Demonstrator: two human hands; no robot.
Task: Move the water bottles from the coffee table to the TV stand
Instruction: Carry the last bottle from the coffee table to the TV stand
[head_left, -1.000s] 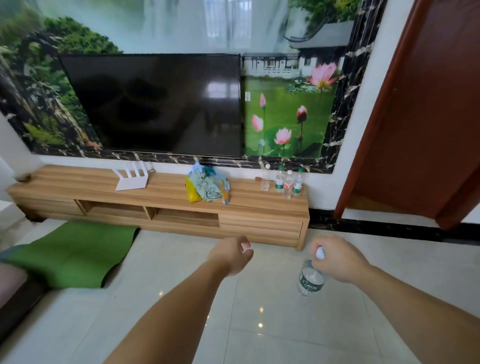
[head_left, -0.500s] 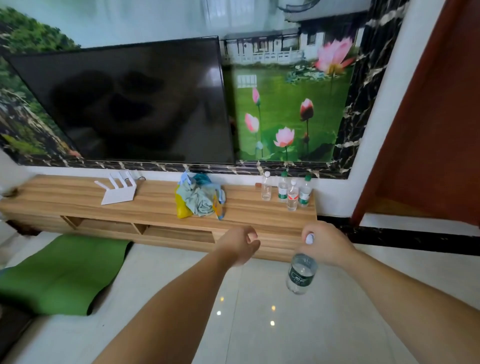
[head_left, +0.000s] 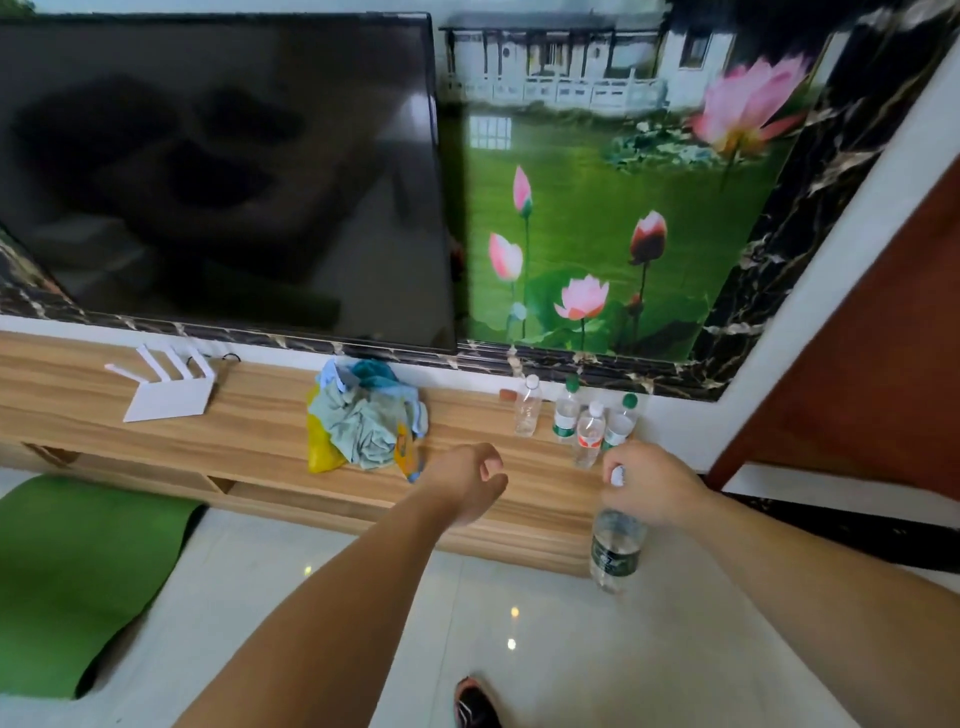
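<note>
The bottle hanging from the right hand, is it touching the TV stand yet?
Apart. In the head view the right hand grips the bottle by its neck, and its base hangs in front of the TV stand, over the floor, not on the top.

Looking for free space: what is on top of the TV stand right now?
On the TV stand: a white router, a cloth pile over a yellow bag, and four bottles at the right. The pile hides what lies beneath it.
</note>
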